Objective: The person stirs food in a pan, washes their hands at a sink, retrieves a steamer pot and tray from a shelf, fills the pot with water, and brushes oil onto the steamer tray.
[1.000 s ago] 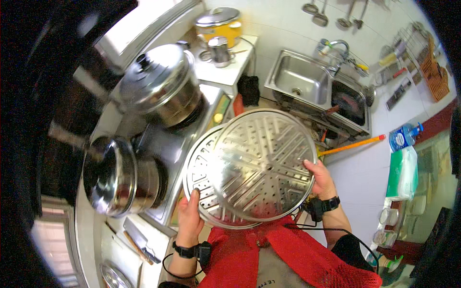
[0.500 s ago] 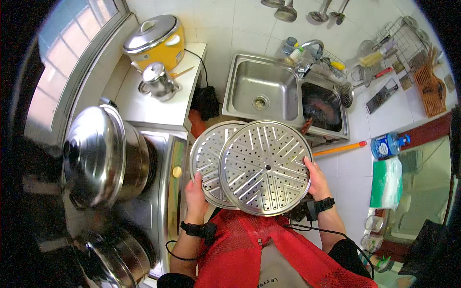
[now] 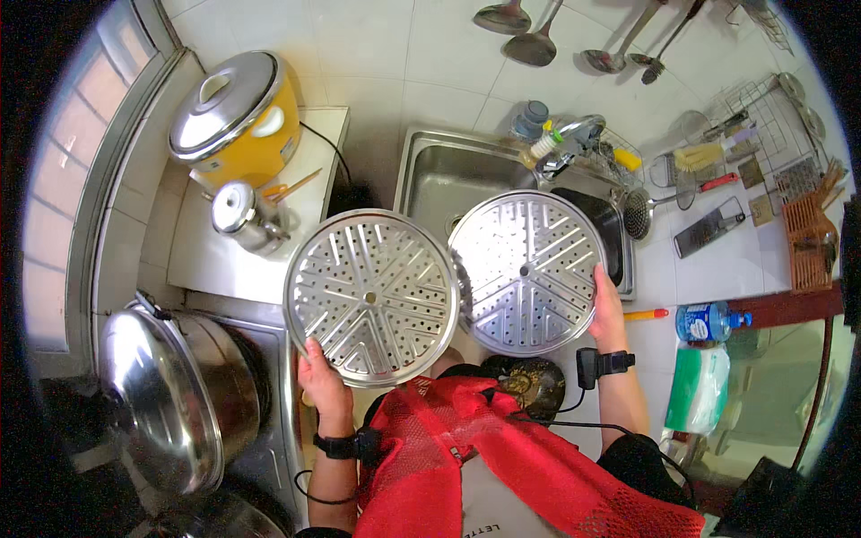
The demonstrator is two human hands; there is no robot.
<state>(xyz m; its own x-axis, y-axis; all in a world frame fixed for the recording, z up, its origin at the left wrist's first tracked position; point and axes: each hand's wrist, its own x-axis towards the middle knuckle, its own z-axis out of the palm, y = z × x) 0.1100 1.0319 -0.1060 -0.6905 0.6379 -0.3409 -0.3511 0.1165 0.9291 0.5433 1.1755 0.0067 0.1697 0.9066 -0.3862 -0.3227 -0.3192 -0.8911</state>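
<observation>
Between my two hands, a gap has opened that was not there half a second ago: the two perforated steamer trays, then overlapped in one stack, are now side by side with only their inner rims overlapping a little. My left hand (image 3: 325, 384) has its grip closed on the lower rim of the left steamer tray (image 3: 371, 296), thumb on the face and fingers behind. My right hand (image 3: 610, 316) is closed on the right edge of the right steamer tray (image 3: 527, 271), fingers curled over the rim. Both discs tilt up toward the camera, held in the air and resting on nothing.

Beyond the right grip lies the steel sink (image 3: 448, 179), with a dark pan (image 3: 599, 235) in its right half, partly hidden by the tray. Beyond the left grip, on the white worktop (image 3: 211, 260), stand a small steel kettle (image 3: 240, 215) and a yellow rice cooker (image 3: 235, 117). Outward and below the left grip sits a large steel pot (image 3: 170, 394) with its lid on.

I judge the separation done: each tray is now free to be handled alone.
</observation>
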